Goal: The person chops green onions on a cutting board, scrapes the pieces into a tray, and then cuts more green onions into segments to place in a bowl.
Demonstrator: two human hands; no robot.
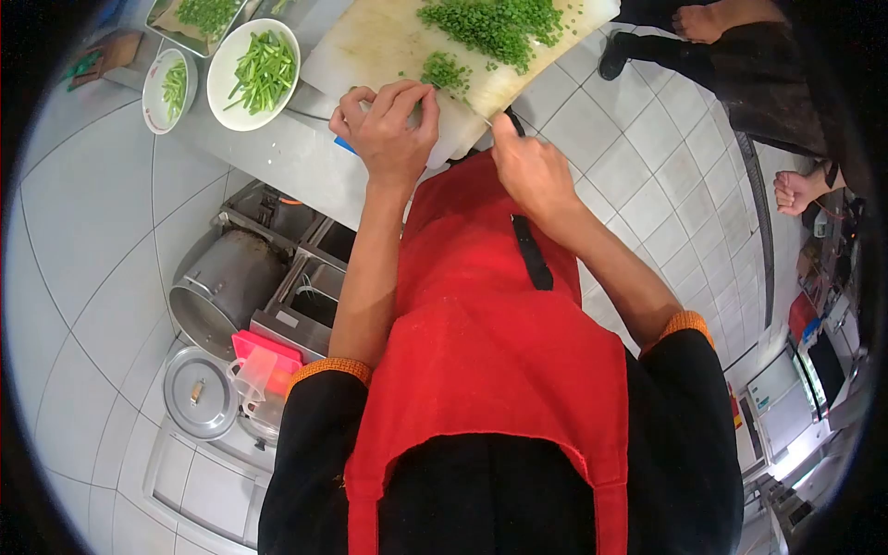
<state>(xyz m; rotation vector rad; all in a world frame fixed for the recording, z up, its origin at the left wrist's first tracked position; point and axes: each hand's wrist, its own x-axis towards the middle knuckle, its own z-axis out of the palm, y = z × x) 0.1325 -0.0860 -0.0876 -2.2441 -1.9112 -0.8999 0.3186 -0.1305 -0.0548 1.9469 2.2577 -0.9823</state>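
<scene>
The right hand (535, 174) is closed around the handle of a thin metal knife (481, 117), its blade pointing in over the near edge of the worn, off-white cutting board (365, 46). The left hand (388, 129) is half curled at the board's near edge, fingertips drawn together; whether they pinch anything cannot be told. Just beyond them lies a small heap of chopped green stalks (446, 71), with a larger chopped green pile (499, 30) toward the far edge. A round white bowl of cut green stems (215, 83) stands left of the board on the grey metal bench (264, 166).
</scene>
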